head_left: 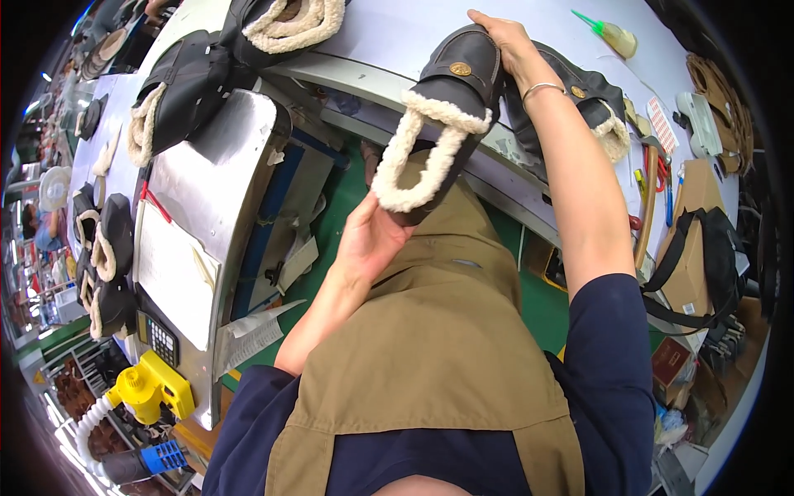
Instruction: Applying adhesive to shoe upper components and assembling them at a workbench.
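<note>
A black leather slipper [466,93] with cream fleece lining and a round gold-coloured button is held up between my two hands, over the table's near edge. My left hand [372,240] is closed on its heel end from below. At the toe end, my right hand [504,41] grips the side; part of its fingers is hidden behind the slipper. Just right of my right forearm lies another black slipper [609,112] with the same button, partly covered by the arm.
Several black fleece-lined slippers [198,78] lie at the left. A metal-topped stand [240,124] holds papers [169,264], a red pen [155,202] and a calculator [157,337]. A yellow device [149,387] sits nearby. On the table's right are a green-tipped bottle [616,37], a hammer [649,198] and a black bag [719,264].
</note>
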Tool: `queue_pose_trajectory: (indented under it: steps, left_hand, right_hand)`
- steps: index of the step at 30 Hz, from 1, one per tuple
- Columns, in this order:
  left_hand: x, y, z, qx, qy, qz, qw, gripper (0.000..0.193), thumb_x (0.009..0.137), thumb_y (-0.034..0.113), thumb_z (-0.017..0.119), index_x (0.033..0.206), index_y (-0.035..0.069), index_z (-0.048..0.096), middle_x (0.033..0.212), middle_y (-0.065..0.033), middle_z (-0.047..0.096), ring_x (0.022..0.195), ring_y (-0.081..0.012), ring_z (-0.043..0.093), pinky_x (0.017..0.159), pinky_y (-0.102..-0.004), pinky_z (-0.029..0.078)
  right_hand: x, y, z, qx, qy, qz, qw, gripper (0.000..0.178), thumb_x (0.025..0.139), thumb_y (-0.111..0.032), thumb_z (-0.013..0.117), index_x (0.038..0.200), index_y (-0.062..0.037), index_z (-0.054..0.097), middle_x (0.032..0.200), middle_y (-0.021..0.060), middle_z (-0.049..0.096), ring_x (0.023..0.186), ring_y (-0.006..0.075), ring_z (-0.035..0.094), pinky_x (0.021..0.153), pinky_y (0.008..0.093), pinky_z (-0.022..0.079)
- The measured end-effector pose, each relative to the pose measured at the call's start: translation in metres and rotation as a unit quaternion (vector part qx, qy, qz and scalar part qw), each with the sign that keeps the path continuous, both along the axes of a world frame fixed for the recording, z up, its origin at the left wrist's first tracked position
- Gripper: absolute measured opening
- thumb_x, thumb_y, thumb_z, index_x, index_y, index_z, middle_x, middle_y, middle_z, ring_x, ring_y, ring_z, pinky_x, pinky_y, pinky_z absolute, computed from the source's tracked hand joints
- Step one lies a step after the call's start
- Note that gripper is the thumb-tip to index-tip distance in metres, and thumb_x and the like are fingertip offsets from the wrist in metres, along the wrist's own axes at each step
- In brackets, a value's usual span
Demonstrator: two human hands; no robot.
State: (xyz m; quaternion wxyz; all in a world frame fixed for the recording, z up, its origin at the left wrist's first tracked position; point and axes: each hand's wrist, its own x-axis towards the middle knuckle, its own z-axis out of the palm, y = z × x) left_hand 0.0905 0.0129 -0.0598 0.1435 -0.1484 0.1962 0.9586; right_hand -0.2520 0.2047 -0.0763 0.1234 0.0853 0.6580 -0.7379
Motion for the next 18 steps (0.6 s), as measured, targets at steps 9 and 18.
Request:
queue_pose_trajectory:
  steps: [9,18]
  left_hand:
    - [0.001,-0.019,-0.013,-0.01,-0.033,-0.018,0.999,0.046,0.101,0.035,0.045,0.14,0.011,0.045,0.137,-0.0086,0.055,0.122,-0.0237,0.057,0.1,-0.0428,0.048]
    - [-0.016,-0.032,-0.01,-0.013,-0.11,0.056,0.992,0.04,0.104,0.029,0.043,0.134,0.003,0.046,0.132,-0.0111,0.058,0.12,-0.0234,0.057,0.101,-0.0401,0.049]
  right_hand:
    - [0.007,-0.013,-0.009,-0.001,0.044,-0.019,0.999,0.032,0.082,-0.02,0.077,0.095,0.0087,0.069,0.081,0.0118,0.069,0.062,0.0193,0.064,0.054,0.03,0.053]
    - [0.004,-0.021,-0.009,0.12,0.045,-0.098,0.987,0.039,0.082,-0.03,0.076,0.095,0.0067,0.072,0.093,0.0142,0.071,0.083,0.021,0.066,0.077,0.0343,0.052]
